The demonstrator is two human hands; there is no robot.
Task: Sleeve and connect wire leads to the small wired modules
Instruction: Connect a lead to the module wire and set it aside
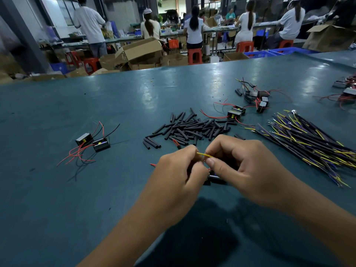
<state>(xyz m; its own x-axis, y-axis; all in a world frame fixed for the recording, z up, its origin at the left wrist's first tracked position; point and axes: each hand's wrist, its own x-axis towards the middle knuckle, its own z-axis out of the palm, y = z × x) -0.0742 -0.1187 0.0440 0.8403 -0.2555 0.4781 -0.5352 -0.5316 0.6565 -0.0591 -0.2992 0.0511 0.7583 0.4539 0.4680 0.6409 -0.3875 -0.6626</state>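
Observation:
My left hand (176, 177) and my right hand (244, 166) meet over the green table (77, 199), and both pinch a thin yellow wire lead (203, 155) between their fingertips. A small black module (214, 179) hangs below the fingers, mostly hidden by them. A red wire end (153, 165) pokes out left of my left hand. A pile of black sleeve tubes (192, 129) lies just beyond the hands. A bundle of yellow, purple and black leads (308, 143) lies to the right.
Two modules with red and black wires (93, 142) lie at the left. More modules (236, 112) and another group (257, 98) sit behind the sleeves, with further modules (346, 93) at the far right edge. People sit at benches beyond the table.

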